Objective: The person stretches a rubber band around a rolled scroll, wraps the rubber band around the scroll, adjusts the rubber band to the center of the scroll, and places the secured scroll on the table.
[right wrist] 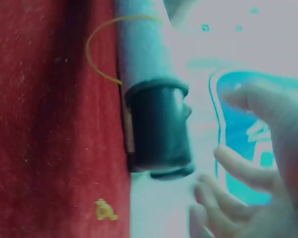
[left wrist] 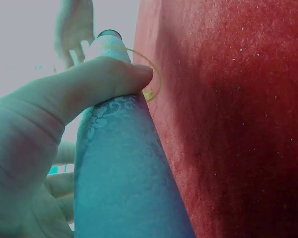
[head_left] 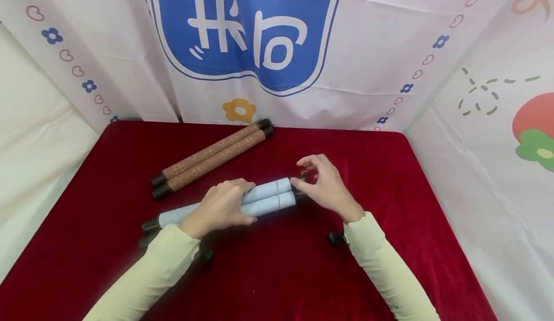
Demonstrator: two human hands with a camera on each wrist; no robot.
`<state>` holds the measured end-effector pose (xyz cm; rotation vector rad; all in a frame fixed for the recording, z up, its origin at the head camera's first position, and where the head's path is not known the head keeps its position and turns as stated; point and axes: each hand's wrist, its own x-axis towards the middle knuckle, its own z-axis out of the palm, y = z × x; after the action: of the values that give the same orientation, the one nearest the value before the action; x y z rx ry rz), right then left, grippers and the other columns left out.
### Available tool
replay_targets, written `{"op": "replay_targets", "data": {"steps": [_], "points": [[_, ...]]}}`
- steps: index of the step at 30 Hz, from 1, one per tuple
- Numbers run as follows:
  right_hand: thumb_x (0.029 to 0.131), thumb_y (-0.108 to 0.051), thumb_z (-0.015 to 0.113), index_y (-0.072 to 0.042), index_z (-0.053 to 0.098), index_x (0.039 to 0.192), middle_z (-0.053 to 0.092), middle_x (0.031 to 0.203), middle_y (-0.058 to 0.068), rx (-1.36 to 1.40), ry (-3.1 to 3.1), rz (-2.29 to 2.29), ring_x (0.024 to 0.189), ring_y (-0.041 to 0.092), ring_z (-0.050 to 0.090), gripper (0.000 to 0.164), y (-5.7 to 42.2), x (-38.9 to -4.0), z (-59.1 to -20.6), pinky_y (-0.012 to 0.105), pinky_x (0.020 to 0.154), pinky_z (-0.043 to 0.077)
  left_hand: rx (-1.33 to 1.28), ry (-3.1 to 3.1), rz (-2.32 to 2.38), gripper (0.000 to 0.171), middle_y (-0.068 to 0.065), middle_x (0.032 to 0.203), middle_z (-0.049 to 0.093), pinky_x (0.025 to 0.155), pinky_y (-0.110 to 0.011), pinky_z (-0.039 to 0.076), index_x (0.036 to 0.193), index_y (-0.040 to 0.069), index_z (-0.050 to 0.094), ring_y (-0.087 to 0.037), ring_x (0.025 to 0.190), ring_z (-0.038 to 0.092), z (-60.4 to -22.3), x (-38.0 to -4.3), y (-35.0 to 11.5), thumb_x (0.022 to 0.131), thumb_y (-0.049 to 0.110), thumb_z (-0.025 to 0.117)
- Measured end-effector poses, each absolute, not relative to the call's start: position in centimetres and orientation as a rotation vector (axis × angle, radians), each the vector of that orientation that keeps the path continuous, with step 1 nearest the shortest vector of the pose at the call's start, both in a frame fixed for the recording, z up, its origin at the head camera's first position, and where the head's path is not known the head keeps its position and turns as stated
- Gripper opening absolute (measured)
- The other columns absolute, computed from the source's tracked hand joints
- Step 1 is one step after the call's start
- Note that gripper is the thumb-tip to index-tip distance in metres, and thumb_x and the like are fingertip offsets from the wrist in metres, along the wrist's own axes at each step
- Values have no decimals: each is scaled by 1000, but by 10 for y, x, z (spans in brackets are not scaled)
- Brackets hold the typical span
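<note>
Two light-blue patterned scrolls [head_left: 268, 204] with black end knobs lie side by side, tilted across the table. My left hand [head_left: 222, 205] grips them near the middle, its thumb [left wrist: 114, 77] across the near scroll in the left wrist view. A thin yellow rubber band [right wrist: 89, 49] loops loosely round the scrolls near their right end. My right hand [head_left: 326, 186] is beside the black end knob [right wrist: 159, 126], fingers and thumb spread apart and holding nothing visible. A small crumpled yellow thing [right wrist: 105, 209] shows against the red cloth in the right wrist view; its kind is unclear.
Two brown patterned scrolls [head_left: 212, 157] with black ends lie together behind the blue pair. Red velvet cloth [head_left: 277, 273] covers the table. A printed white curtain [head_left: 368, 70] hangs along the back edge, with more white cloth at both sides.
</note>
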<state>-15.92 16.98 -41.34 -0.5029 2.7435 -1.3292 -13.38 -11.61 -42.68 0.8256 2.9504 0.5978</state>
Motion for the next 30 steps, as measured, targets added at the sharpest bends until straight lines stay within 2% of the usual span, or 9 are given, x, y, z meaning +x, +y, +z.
{"op": "replay_targets", "data": {"steps": [2,5,9,17,24,30], "points": [[92,-27,82,-10,69,117,65,113,9,-537,2837,-1310,100,26,66,32,163,-155,-410,45,90,58,808,2961,574,79,-5,108,74,63,-39,57,129,6,71,-18,84,69,-428,-134,-116,65,44,98],[92,-25,81,-8,73,100,67,94,6,-608,2918,-1203,82,17,64,20,149,-150,-410,32,76,57,791,2976,544,79,-5,105,74,60,-38,56,128,7,71,-18,80,67,-430,-136,-114,65,44,98],[92,-25,80,-8,75,89,67,84,3,-646,2969,-964,72,11,60,18,131,-146,-414,23,62,54,782,2986,525,78,-4,102,72,56,-37,54,127,7,72,-18,76,65,-432,-138,-108,64,45,98],[93,-13,74,-5,73,85,66,83,5,-629,3042,-750,66,11,56,12,121,-139,-419,21,56,51,772,2995,503,78,-4,101,73,54,-36,52,127,7,72,-18,75,65,-432,-139,-104,65,47,98],[93,-11,71,-7,67,82,57,74,1,-657,3099,-807,60,7,50,12,128,-125,-417,20,52,45,697,2981,579,81,-8,108,75,65,-42,59,130,4,72,-20,82,69,-430,-140,-110,66,46,98],[92,-10,72,-12,63,78,54,73,-3,-667,3061,-850,60,5,48,17,129,-112,-425,19,52,43,632,2956,712,81,-9,107,76,72,-43,61,129,1,72,-19,84,70,-433,-143,-114,66,45,98]]}}
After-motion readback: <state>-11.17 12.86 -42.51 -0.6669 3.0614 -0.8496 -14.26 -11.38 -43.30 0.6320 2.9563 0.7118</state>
